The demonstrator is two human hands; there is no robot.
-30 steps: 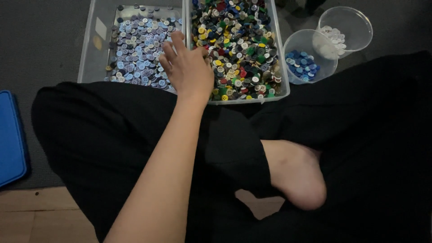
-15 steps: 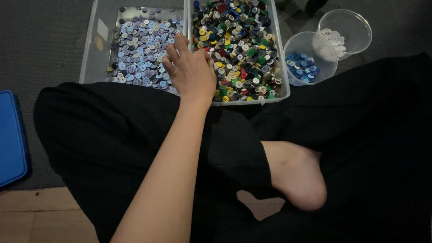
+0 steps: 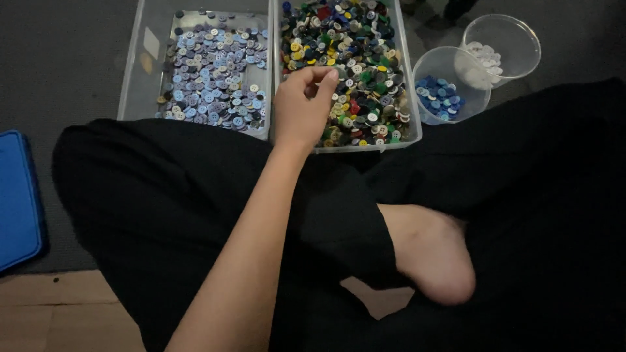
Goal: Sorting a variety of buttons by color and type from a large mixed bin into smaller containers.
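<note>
Now left hand (image 3: 301, 107) lifted, fingers curled over mixed buttons (image 3: 355, 65).

A home floor, by the look — a person sits cross-legged and barefoot on dark grey carpet (image 3: 78, 58), wooden flooring (image 3: 59, 313) at lower left — clear plastic bins (image 3: 134, 72) of buttons at the top.

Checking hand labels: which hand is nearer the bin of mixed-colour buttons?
Left. The left hand hovers over the near edge of the mixed-colour button bin, fingertips pinched together above the buttons. The right hand is out of view.
</note>
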